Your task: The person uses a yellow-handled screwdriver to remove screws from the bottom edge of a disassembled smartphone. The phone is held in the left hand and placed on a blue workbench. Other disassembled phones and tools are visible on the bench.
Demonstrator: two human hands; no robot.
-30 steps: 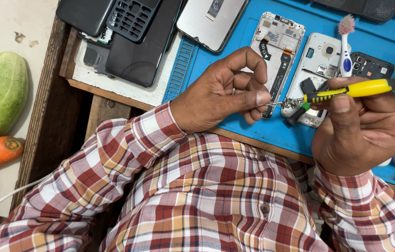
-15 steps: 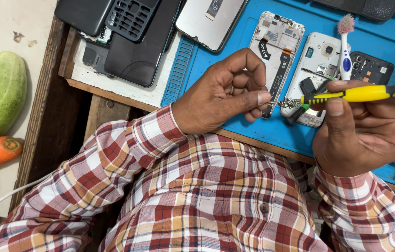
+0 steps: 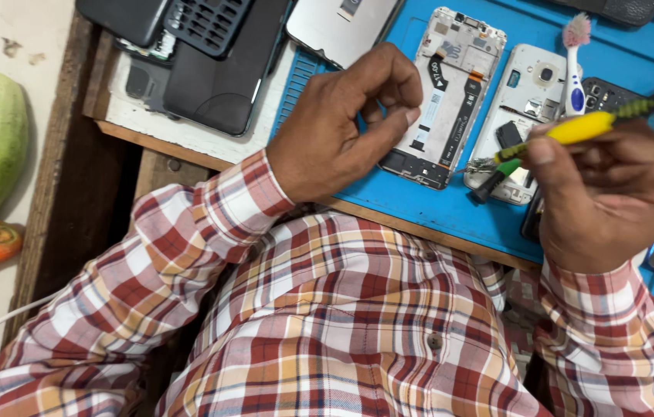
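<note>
Gripping a yellow screwdriver [image 3: 586,127], your right hand [image 3: 613,201] hovers beside the opened phone [image 3: 450,100]; left hand [image 3: 342,127] loosely curled, seemingly empty; phone still disassembled.

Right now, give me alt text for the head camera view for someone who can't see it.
A person in a plaid shirt works over a blue mat: the right hand holds a yellow-handled screwdriver above an opened phone, and the left hand rests at the phone's edge. A toothbrush lies on a second opened phone.
</note>
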